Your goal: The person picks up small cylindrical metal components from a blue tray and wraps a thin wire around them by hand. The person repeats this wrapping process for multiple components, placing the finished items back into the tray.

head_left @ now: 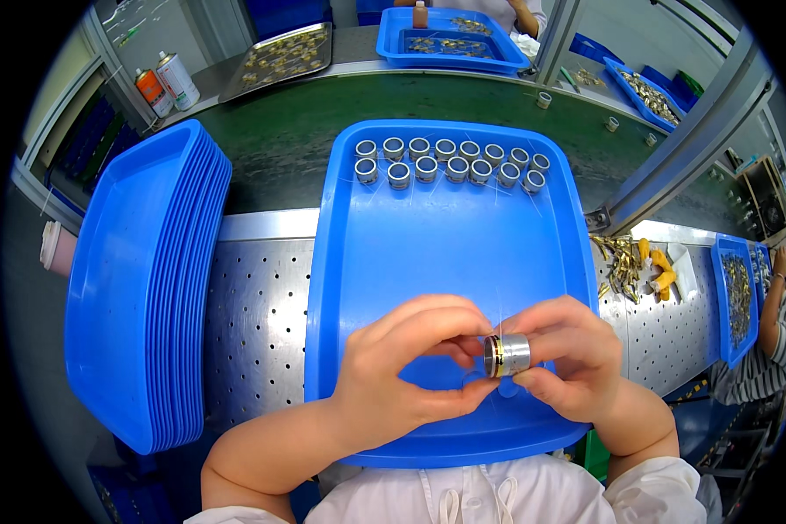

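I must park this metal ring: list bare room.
Bare: the blue tray between the metal rings and the left hand and right hand; the perforated worktop between that tray and the tray stack. Crowded: the blue tray's far end, with rings.

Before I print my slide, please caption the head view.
The right hand holds a metal ring by the left hand, above a blue tray bearing two rows of similar rings.

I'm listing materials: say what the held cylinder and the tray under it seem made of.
Cylinder: probably metal, smooth and silvery, judging by its bright highlights. Tray: likely moulded plastic, semi-gloss, judging by its even blue colour and rounded corners.
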Demonstrator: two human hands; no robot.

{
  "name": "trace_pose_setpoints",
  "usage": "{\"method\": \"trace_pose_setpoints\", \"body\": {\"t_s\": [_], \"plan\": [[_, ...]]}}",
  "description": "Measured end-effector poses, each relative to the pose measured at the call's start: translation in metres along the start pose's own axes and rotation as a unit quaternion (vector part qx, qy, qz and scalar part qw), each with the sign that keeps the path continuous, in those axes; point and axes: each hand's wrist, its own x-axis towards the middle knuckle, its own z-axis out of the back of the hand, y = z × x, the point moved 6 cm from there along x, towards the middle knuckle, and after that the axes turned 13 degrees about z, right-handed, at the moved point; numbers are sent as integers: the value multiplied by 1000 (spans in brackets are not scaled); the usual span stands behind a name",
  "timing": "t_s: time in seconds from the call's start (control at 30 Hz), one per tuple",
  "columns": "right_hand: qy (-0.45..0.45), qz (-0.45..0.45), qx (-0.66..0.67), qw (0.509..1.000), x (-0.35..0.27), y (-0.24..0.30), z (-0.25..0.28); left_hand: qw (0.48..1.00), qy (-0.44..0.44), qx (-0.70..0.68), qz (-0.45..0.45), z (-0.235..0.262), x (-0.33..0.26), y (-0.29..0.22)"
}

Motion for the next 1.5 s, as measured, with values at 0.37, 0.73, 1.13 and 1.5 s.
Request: {"method": "trace_pose_setpoints", "body": {"t_s": [0.37,0.73,1.13,1.5], "plan": [[-5,-30,38,999,2,0,-3,971,-61,171,-155,-2,-2,-15],[21,-7,-4,1000,2,1,-4,970,-62,161,-170,0,-5,-13],[-56,-38,-40,997,-6,-2,6,991,-32,115,-60,1,3,-6],[24,103,-200,974,3,17,-6,993,-54,93,-38,1,0,0]]}}
